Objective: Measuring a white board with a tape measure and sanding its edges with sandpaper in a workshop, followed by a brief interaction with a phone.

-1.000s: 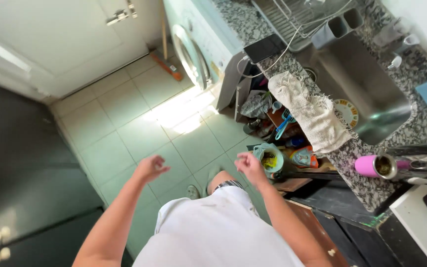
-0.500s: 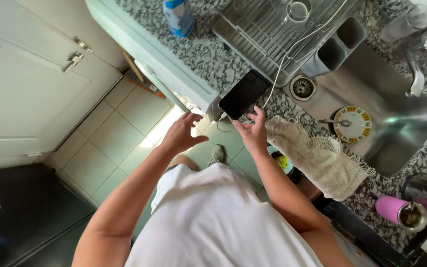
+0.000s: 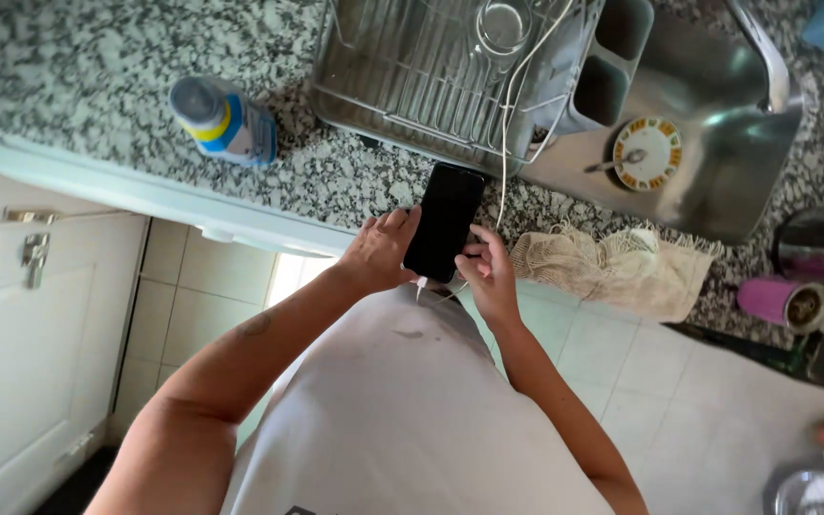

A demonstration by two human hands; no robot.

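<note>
A black phone (image 3: 444, 219) with a dark screen lies at the front edge of the speckled granite counter (image 3: 97, 86). My left hand (image 3: 379, 250) grips its left side. My right hand (image 3: 486, 272) pinches its lower right corner, where a white cable (image 3: 505, 124) runs up over the dish rack. Both forearms reach forward over my white shirt.
A wire dish rack (image 3: 431, 76) with a cutlery holder stands behind the phone. Right of it a steel sink (image 3: 717, 181) holds a small patterned plate with a spoon. A beige cloth (image 3: 612, 267) hangs over the counter edge. A blue-and-yellow bottle (image 3: 221, 119) stands at the left, a pink cup (image 3: 774, 300) at the right.
The view swung from the tiled floor up to the counter. Both hands rose from open and empty near the floor view to closing on the phone at the counter edge.
</note>
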